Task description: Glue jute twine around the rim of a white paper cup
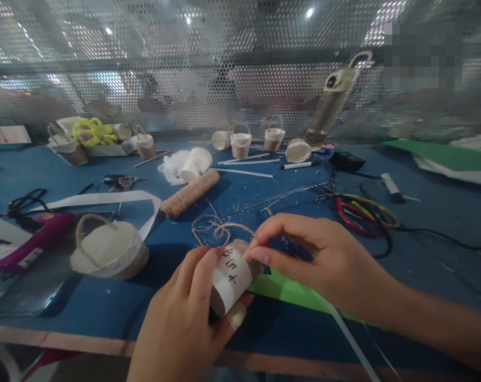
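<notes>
My left hand [185, 323] is wrapped round a small paper cup [230, 281] with black writing on it, partly wound with brown twine. My right hand [304, 254] pinches the twine at the cup's upper rim with thumb and forefinger. A loose loop of twine [208, 228] trails from the cup toward a twine spool [189, 193] lying on the blue table [105, 302]. A green paper sheet [288, 292] lies under my right hand.
A finished twine basket [109, 252] sits left of my hands beside a purple glue gun [25, 241]. Pliers with red and yellow handles [360, 209] lie right. Several small baskets [240, 140], white sticks and yellow scissors [89, 131] stand before a perforated metal screen [185, 69].
</notes>
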Tool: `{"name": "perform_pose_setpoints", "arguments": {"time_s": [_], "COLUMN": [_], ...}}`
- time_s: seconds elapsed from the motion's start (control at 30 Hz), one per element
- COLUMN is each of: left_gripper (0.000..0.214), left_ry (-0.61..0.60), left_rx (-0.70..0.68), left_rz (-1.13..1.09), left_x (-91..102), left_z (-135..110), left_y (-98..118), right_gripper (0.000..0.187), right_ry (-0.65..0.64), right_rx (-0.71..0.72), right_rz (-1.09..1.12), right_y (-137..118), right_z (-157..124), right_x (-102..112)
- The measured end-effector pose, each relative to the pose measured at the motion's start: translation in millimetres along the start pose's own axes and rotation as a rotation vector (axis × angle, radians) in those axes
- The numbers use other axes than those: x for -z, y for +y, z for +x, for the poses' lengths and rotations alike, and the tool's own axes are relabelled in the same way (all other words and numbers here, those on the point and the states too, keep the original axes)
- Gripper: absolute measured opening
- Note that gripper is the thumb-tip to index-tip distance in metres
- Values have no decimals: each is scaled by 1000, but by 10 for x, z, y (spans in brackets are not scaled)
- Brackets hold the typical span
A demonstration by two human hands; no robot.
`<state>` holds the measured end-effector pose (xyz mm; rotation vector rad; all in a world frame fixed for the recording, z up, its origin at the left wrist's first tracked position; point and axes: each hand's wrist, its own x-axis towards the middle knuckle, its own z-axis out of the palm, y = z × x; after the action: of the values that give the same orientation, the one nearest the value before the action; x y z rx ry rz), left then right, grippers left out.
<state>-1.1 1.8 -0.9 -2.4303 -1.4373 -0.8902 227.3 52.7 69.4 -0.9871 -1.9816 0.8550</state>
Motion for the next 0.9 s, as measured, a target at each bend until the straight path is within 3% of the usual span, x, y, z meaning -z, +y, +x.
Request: {"name": "perform_pose_setpoints", "arguments": {"time_s": [0.23, 0.6, 0.9], "left_gripper": [41, 38, 38], "left_ry": [26, 62, 34], "left_rx": [1, -11, -12], "left_rz": [26, 48, 28], "left_x": [0, -1, -9], "left_z": [7, 51, 17], "left_y": [14, 51, 22], "right_gripper": [22, 8, 11], "right_ry": [-13, -62, -79], "right_rx": [-48, 126, 11], "right_rz": [77, -26, 48], "right_y": [66, 105, 67], "right_z": [0, -49, -83], "right_x": [-41, 41, 40]}}
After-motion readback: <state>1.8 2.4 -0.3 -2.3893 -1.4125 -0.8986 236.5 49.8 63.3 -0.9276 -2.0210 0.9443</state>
